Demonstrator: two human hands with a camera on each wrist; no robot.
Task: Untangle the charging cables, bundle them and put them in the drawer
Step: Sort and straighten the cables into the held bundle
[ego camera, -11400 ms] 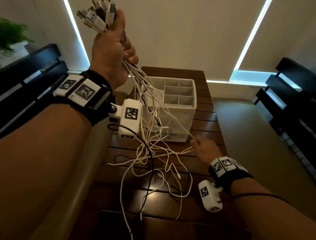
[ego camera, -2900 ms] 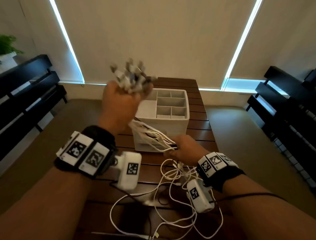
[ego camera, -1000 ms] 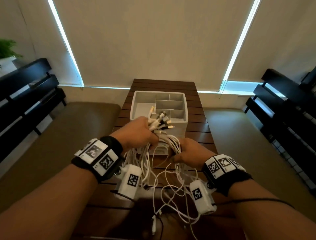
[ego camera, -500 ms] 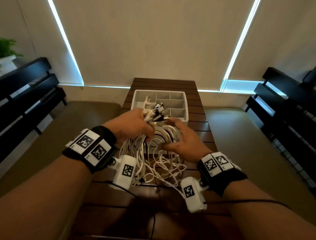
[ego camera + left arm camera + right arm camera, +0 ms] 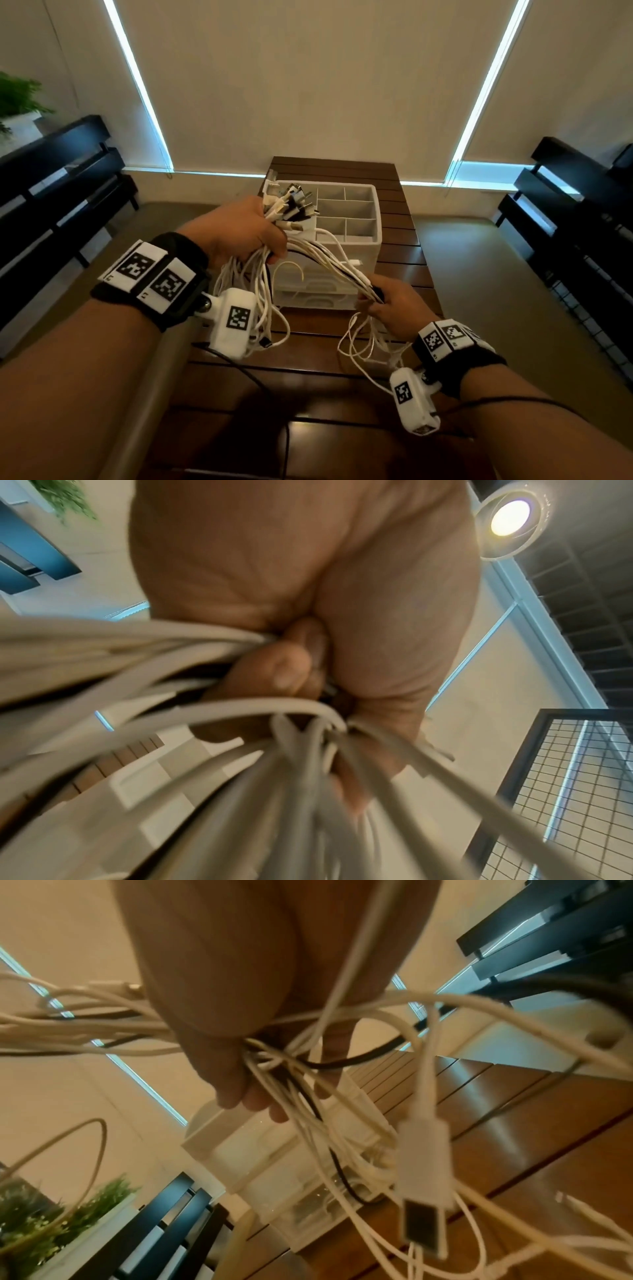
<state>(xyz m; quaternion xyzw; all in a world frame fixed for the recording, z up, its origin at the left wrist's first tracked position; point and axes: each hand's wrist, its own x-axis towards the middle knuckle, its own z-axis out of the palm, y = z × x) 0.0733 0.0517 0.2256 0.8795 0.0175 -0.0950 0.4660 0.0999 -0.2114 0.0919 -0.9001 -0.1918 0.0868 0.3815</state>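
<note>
the wooden table (image 5: 404, 260) is narrow, its long sides dropping off close to either side of the white drawer organizer (image 5: 371, 240), which sits near the far end; bare slats lie open between the organizer and the near edge, under both forearms. dark benches (image 5: 58, 192) line the room well apart from the table on the left and right, and a green plant (image 5: 17, 102) stands at the far left. the charging cables (image 5: 329, 260) hang in the air in front of the organizer, stretched as one bundle between two hands. the left hand (image 5: 243, 233) is closed in a fist around the plug ends, which fan out above the organizer's large left compartment; the left wrist view shows its fingers (image 5: 274, 669) curled tight over the cords. the right hand (image 5: 394, 306) grips the bundle lower down, just in front of the organizer's drawers, fingers wrapped round it, with loose loops and one white connector (image 5: 424, 1156) dangling below toward the table. the cables are mostly white with at least one black; their exact count cannot be told. the organizer's top shows six compartments, and two drawer fronts show below, partly hidden by cords.
</note>
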